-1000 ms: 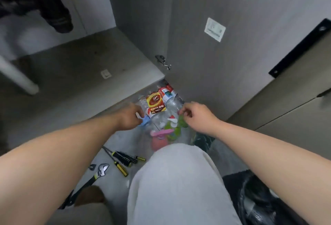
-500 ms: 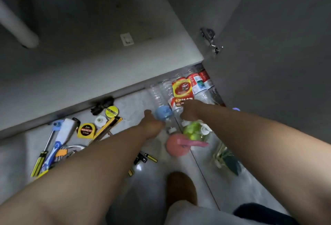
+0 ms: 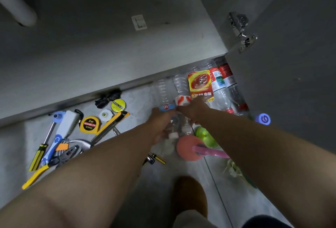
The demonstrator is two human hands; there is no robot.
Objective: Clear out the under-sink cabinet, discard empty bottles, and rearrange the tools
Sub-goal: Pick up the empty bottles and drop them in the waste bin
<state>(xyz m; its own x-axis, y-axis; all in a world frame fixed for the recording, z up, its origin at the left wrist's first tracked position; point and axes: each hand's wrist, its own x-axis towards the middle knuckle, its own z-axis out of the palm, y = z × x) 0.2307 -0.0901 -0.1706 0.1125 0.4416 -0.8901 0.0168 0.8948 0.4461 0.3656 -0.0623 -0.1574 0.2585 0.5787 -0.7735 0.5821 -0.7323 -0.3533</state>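
Head has dropped since a second ago, so the door (image 3: 291, 82) and hinge (image 3: 241, 31) slide to the right edge and the tools come into view on the floor (image 3: 163, 187); both hands stay at the bottle pile (image 3: 223, 89), which lies on the floor just in front of the cabinet (image 3: 109, 37), against the foot of the open door; left hand (image 3: 160, 124) has slid down and now has its fingers clenched round the neck end of the blue-band bottle (image 3: 164, 98), white cap poking out below the hand; right hand (image 3: 192, 109) has its fingers curled over the red-band bottle (image 3: 181, 89) beside it, the two bottles touching; pink lid (image 3: 187, 147) and a green thing (image 3: 205, 135) lie just under my right forearm; tools lie well left of the bottles: tape measure (image 3: 90, 122), utility knife (image 3: 112, 124), screwdriver (image 3: 39, 153), hex keys (image 3: 61, 147), pliers (image 3: 36, 175), all still loose and unsorted; my read: clearing out looks mostly done, I'm on the discard step with two clear bottles in hand and several more left in the pile; tools not yet rearranged; crinkly thin bottles, so they may slip or knock the pile when lifted.
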